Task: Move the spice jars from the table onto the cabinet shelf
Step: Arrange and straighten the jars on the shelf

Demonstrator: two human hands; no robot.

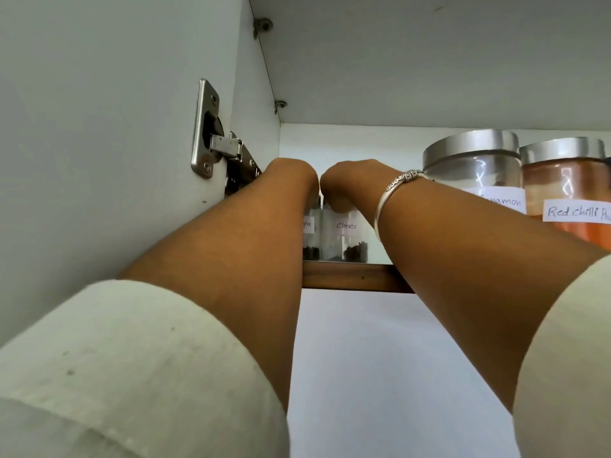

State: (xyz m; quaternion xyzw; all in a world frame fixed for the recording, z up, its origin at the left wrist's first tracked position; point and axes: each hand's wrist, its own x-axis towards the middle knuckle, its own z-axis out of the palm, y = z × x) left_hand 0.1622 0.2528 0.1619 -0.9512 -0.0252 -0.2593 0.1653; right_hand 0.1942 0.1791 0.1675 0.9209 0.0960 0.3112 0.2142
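Cloves jar (345,238) is seen on the shelf (350,277), its top gripped from above by the right hand (350,183). The neighbouring jar (311,239), just beside it, is covered by the left hand (292,180); fingers hidden, grip cannot be told.

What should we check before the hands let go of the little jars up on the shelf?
1. Cloves jar upright, base on the cabinet shelf: ok.
2. Pepper jar (label half hidden) upright beside it: ok.
3. Both jars far enough back from the shelf's front edge: cannot tell from below.
4. Cloves jar apart from the cinnamon jar: ok.
5. Right hand over the cloves jar's top, grip: cannot tell, fingers hidden.
6. Left hand over the pepper jar, grip: cannot tell.
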